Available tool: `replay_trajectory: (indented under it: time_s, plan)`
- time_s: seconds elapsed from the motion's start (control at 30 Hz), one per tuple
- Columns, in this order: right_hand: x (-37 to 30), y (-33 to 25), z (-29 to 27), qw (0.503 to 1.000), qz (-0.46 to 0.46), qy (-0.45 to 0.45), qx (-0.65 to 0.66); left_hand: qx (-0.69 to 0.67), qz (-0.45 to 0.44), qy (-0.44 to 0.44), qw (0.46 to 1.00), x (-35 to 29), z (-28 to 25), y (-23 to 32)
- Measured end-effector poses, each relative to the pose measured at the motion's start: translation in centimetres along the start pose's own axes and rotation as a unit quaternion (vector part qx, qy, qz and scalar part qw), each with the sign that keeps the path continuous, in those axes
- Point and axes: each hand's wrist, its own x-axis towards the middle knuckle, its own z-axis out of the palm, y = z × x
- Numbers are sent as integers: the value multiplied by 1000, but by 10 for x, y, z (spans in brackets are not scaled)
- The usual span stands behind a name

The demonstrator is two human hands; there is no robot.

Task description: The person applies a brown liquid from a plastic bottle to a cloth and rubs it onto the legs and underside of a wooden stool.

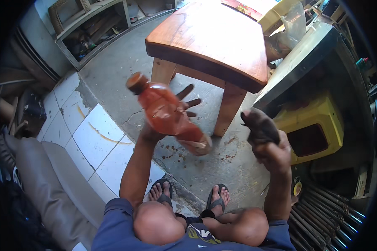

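Observation:
A crumpled clear plastic bottle (165, 108) of reddish-brown liquid, with a brown cap, lies tilted across the palm of my left hand (153, 131). Several dark-stained fingers of that hand stretch out past the bottle's right side; the thumb is hidden. On the right, my right hand (274, 152) is closed round a bunched dark rag (262, 127), slightly blurred. Beyond both hands stands a wooden stool (209, 37) with a glossy reddish-brown top and paler legs. Neither hand touches it.
A yellow plastic stool (318, 125) lies under the workbench (297, 50) at right. Metal rods (322, 213) are stacked at lower right. A grey cushioned seat (56, 180) is at left, and an open shelf (96, 33) stands at far left. Brown drips spot the concrete floor (176, 157).

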Motion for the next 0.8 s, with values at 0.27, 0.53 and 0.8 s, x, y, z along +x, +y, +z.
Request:
replay_trajectory:
  time_s: [0.27,0.53,0.8]
  plan:
    - [67,92,-3,644,-268,152,-700,310,38,115,943,-39,-51,92]
    - [81,96,-46,551,-327,101,-762,343,-20,74,936,-13,-87,130]
    - [58,94,-127,552,-209,223,-776,223,-58,-30,973,10,-49,62]
